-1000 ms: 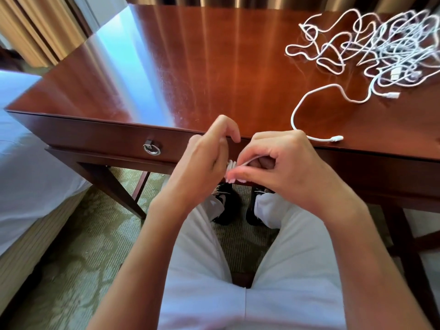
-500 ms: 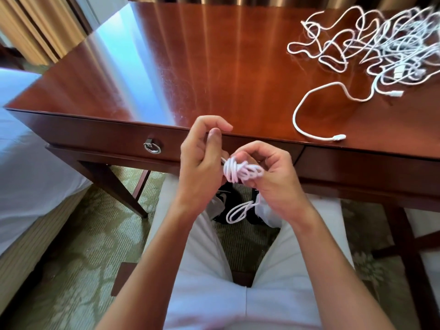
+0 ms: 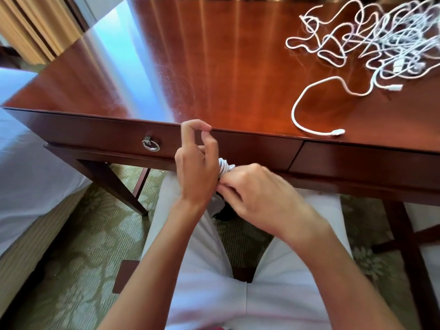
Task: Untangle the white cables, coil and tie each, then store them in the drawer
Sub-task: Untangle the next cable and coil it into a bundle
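hands meet just below the desk edge, over the person's lap. the left hand and the right hand both close on a small coiled cable, fingers curled around it; only its top loops show between them. it looks like the wrap is being tied off, so one cable seems nearly done. most of the work remains: a tangled pile of white cables lies at the desk's far right, one loose end trailing to the front edge. the drawer with its ring pull is closed and must be opened. a bed stands left.
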The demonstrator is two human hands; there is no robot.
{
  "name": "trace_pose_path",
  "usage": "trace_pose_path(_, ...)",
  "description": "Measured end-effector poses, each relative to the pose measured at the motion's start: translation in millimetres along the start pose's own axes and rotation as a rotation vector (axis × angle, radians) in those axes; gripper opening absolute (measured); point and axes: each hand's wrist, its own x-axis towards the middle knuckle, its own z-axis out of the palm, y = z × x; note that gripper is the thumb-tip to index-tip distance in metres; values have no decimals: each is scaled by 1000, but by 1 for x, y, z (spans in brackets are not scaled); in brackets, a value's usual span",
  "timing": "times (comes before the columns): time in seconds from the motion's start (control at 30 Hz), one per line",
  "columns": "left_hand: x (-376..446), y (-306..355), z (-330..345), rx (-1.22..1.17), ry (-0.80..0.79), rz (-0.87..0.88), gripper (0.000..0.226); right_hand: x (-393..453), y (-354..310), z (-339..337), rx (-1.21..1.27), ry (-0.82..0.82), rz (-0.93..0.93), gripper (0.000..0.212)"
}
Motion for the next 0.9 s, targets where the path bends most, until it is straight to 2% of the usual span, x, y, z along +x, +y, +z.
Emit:
trace_pose_path(0.1,-3,-8,-5,47,-308,31,8,6,14,-16,39,-20,-29,18)
trace_pose_path(0.17,-4,-5,-5,-26,-468,9,11,10,24,-26,139,-48,-22,21)
trace_pose_path(0.27,-6,7,-4,-193,-492,-38,20,14,34,-35,430,10,-6,29)
trace_pose_path(0.4,-7,14,-5,-363,-478,-96,22,15,45,-14,847,76,42,29)
trace_pose_path(0.5,-10,14,-3,-421,-355,-164,23,12,46,7,983,139,94,25)
trace_pose_path(0.63,-9,11,3,-565,-98,-387,25,7,40,31,1034,169,138,12)
trace_pose_path(0.77,1,4,10,-511,180,-433,24,0,33,45,680,162,96,14)
trace_pose_path(0.9,5,-10,9,-321,361,-356,21,-11,19,45,354,115,94,13)
